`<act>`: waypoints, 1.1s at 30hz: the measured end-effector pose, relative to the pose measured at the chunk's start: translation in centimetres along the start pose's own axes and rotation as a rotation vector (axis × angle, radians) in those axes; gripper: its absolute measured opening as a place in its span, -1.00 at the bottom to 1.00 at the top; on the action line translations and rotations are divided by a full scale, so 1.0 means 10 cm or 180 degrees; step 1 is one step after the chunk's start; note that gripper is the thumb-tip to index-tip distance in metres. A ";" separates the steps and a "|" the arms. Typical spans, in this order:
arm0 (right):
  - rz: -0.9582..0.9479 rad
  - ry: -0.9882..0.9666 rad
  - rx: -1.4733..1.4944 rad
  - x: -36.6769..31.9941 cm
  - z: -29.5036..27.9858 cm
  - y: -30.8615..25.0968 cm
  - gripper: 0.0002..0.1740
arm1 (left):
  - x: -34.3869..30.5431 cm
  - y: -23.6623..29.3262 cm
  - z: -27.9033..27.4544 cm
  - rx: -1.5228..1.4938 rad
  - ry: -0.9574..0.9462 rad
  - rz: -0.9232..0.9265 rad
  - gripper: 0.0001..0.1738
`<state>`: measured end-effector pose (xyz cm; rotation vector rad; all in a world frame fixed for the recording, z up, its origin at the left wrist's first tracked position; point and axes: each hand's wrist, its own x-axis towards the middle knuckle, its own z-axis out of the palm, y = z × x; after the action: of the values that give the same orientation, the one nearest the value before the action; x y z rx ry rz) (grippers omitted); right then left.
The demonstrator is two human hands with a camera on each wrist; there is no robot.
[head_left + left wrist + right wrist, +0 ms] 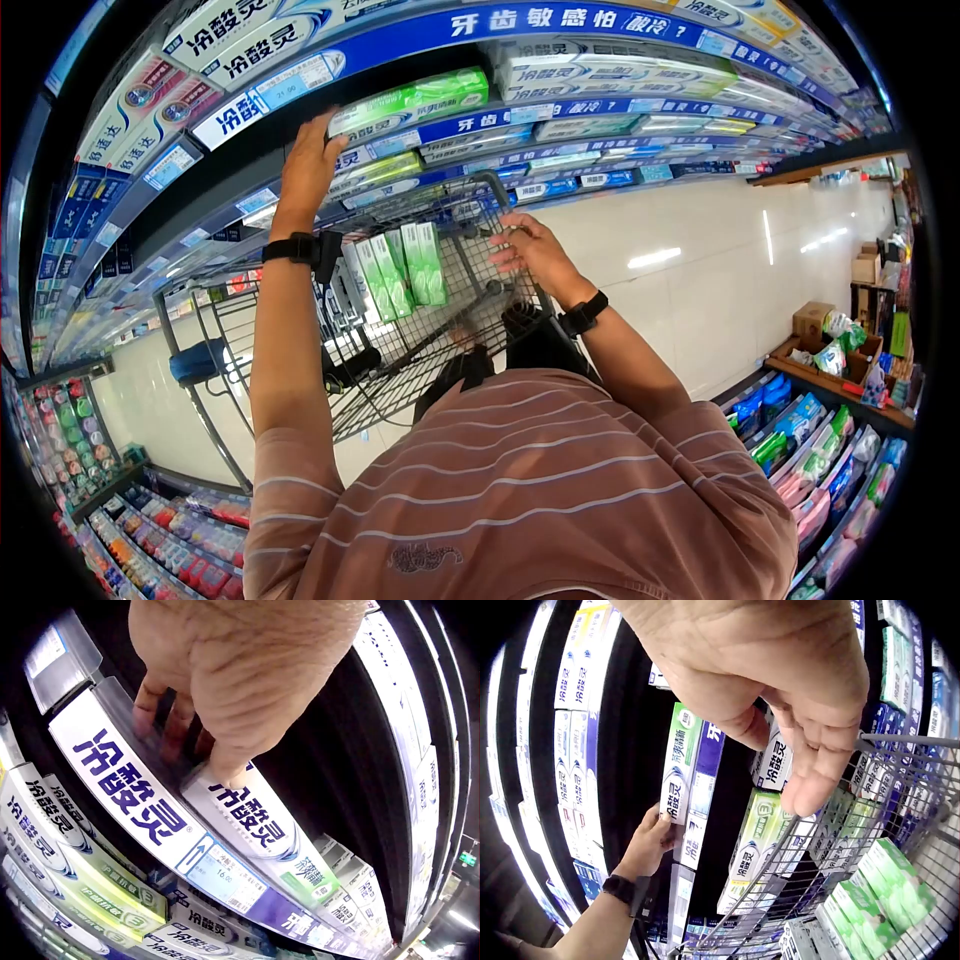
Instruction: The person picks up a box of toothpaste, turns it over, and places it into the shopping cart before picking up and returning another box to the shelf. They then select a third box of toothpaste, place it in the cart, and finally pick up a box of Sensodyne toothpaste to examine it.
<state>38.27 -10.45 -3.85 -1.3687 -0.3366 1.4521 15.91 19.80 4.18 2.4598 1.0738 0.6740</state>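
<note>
A white and green toothpaste box [410, 102] lies lengthwise at the front of a shelf. My left hand [310, 160] holds its left end. In the left wrist view, the thumb presses on the front face of the toothpaste box [262, 821] while the other fingers bend down past its end, partly hidden. My right hand [540, 250] hovers beside the wire shopping cart [497, 187], its fingers loosely bent with nothing in them. Several green and white boxes [425, 262] stand in the cart, beside a grey and white package [799, 937].
Price strips [135, 769] run along the shelf fronts. More toothpaste boxes [610, 75] fill the shelves to the right and below. Pale floor [680, 250] stretches to the right of the cart. Behind stand low racks of packets [810, 450] and a cardboard box [815, 318].
</note>
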 end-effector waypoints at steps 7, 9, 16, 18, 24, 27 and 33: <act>0.0060 -0.0117 -0.0046 0.06 0.00 0.11 -0.53 | -0.32 0.22 -0.05 0.0047 0.1195 0.0488 -0.53; 0.0162 -0.0060 -0.0105 0.08 0.03 0.10 -0.54 | -0.65 0.25 0.03 -0.0381 0.1042 0.0073 -0.64; 0.0544 -0.0102 -0.0311 0.21 0.02 0.30 -0.54 | -1.78 -0.57 1.02 -0.0621 -0.1762 -0.1477 -0.43; 0.0647 -0.0128 -0.0349 0.28 0.02 0.35 -0.55 | -2.04 -0.79 1.33 -0.0641 -0.2098 -0.1842 -0.26; 0.0919 -0.0280 -0.0477 0.58 0.09 0.52 -0.55 | -2.34 -0.98 1.96 -0.0603 -0.2237 -0.2197 -0.27; 0.1020 -0.0258 -0.0347 0.66 0.16 0.53 -0.55 | -2.36 -0.99 2.24 -0.0770 -0.2086 -0.2264 -0.30; 0.0953 -0.0374 -0.0330 0.79 0.15 0.69 -0.56 | -2.50 -1.09 2.89 -0.1036 -0.2253 -0.2460 -0.16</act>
<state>35.38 -6.15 -13.06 -1.4665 -0.2941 1.7880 10.91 3.75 -31.84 1.5816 1.3156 -0.2383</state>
